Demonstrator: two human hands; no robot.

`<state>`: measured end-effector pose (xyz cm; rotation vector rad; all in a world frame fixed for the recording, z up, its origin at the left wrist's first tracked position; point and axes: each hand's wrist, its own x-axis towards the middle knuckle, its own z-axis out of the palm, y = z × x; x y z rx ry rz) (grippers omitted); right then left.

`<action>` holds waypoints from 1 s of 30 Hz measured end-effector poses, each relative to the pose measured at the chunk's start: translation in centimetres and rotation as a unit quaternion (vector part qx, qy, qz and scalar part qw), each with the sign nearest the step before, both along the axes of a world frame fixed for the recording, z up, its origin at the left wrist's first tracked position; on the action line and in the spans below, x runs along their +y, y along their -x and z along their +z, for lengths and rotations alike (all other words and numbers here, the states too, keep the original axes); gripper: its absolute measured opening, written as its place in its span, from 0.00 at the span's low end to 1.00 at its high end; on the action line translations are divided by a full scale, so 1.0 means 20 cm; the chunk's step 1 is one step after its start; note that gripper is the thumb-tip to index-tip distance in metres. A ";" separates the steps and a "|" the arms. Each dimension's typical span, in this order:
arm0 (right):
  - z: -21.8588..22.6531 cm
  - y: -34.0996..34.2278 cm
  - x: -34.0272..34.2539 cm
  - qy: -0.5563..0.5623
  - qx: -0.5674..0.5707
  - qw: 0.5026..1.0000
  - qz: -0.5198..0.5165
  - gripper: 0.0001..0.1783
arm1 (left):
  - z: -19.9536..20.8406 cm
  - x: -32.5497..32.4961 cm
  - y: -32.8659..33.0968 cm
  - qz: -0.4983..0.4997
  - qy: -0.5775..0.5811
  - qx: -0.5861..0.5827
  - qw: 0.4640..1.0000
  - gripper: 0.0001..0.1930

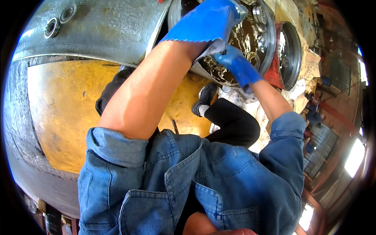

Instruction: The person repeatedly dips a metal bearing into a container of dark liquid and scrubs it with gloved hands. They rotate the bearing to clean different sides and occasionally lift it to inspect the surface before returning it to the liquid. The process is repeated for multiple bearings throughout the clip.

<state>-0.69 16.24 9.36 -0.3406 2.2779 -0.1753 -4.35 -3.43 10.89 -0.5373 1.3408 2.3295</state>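
Note:
Both my hands wear blue rubber gloves and reach to a round metal tub (269,39) of dark brown, glossy liquid. My left hand (231,13) is over the tub's far left part; its fingers are hidden by the glove and the picture's top edge. Lower down, my right hand (228,56) is at the near side of the liquid with its fingers curled in; what they hold, if anything, I cannot make out. Several metal bearings (259,15) sit along the tub's right inner side, and a ring-shaped part (254,60) lies near my right hand.
Two bearing rings (52,28) lie on a grey metal sheet (105,31) at the far left. A red drum (276,58) stands right of the tub, beside crumpled sacks (311,64). Below are a yellow board (58,113) and my black shoe (206,94).

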 end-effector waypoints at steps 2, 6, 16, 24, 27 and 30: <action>0.05 0.00 -0.03 -0.048 0.114 0.955 0.271 0.23 | -0.02 0.00 0.02 0.001 0.000 -0.005 1.000 0.08; -0.06 0.09 0.00 -0.052 -0.073 0.994 -0.065 0.22 | -0.04 0.02 0.13 0.047 -0.125 -0.091 0.987 0.08; -0.11 0.10 0.08 0.044 -0.075 0.984 -0.158 0.29 | 0.02 -0.02 0.00 0.026 -0.052 0.001 0.998 0.09; -0.09 0.10 -0.02 -0.013 -0.049 0.993 -0.105 0.22 | 0.07 -0.10 -0.16 0.032 0.015 0.051 0.998 0.10; -0.03 0.05 -0.03 -0.045 0.133 0.972 0.190 0.22 | 0.10 -0.12 -0.24 0.034 0.042 0.068 0.996 0.11; 0.04 0.02 -0.06 0.028 -0.002 0.999 -0.015 0.24 | 0.13 -0.14 -0.33 0.038 0.074 0.090 0.992 0.11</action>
